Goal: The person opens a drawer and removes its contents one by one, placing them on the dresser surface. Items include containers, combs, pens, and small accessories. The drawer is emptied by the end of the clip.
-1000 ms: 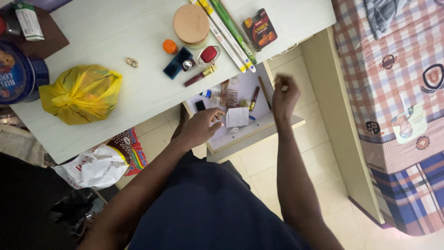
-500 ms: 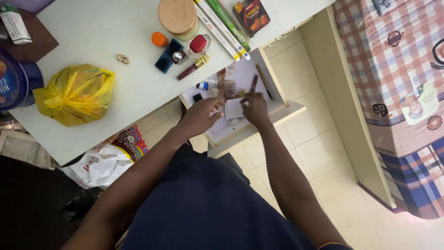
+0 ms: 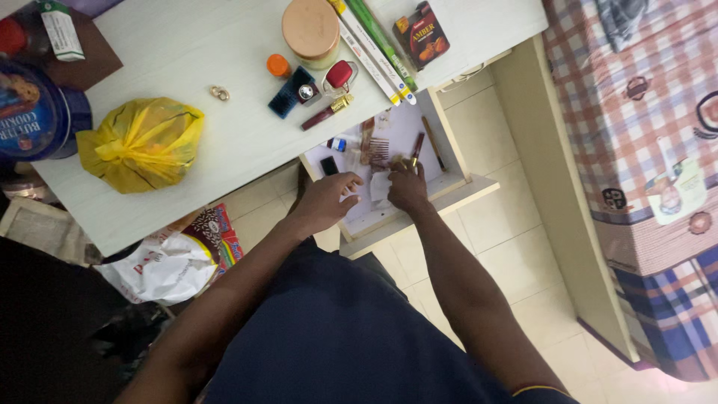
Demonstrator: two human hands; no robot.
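White folded paper (image 3: 379, 186) lies in the open drawer (image 3: 456, 179) under the bench (image 3: 224, 142); your right hand (image 3: 407, 187) curls down, fingertips pinching its edge, while your left hand (image 3: 327, 202) rests loosely spread just beside it.

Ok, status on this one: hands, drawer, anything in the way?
Left hand and right hand both inside the open white drawer. Right rests on folded white paper; grip unclear. Brown comb and dark red pen lie close by.
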